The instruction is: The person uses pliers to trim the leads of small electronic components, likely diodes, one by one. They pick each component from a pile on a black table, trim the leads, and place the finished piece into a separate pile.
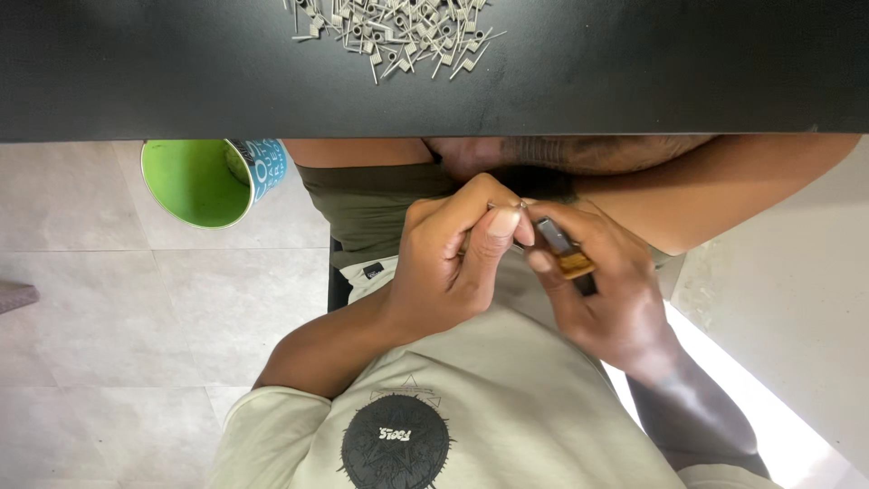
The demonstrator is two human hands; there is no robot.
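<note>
My left hand is held over my lap, just below the black table's edge. Its thumb and fingers pinch a small metal wire coil. My right hand is right beside it, almost touching. It grips a small tool with a grey metal tip and an amber handle. The tip points toward the coil. A pile of several similar small metal coils lies on the black table at the top, apart from both hands.
A paper cup, green inside and blue outside, sits under the table edge at the left, with its mouth toward me. Pale floor tiles fill the left side. My knees and olive shorts lie under the table.
</note>
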